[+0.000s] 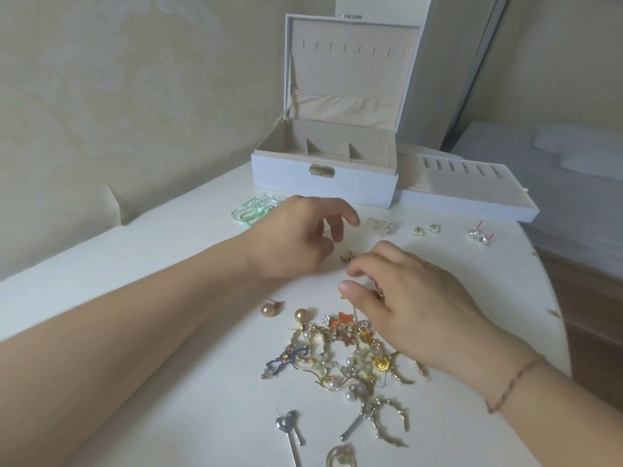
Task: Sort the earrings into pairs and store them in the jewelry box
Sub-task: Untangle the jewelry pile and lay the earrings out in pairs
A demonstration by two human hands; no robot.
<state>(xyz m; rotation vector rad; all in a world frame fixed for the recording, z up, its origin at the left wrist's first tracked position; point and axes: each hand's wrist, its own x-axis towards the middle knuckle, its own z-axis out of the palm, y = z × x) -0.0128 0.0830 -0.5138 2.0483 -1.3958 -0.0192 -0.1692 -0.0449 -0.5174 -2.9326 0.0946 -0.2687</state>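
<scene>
Left hand (296, 237) palm down over bench (135, 298), fingers loosely curled, empty. Right hand (404, 298) pinches gold chain earring (354, 310) above earring pile (350, 358). Open jewelry box (323, 183) behind, sorted pairs beside it

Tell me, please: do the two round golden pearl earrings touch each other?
Apart. The head view shows bare white table between the left pearl earring and the right pearl earring, which lies at the edge of the pile.
</scene>
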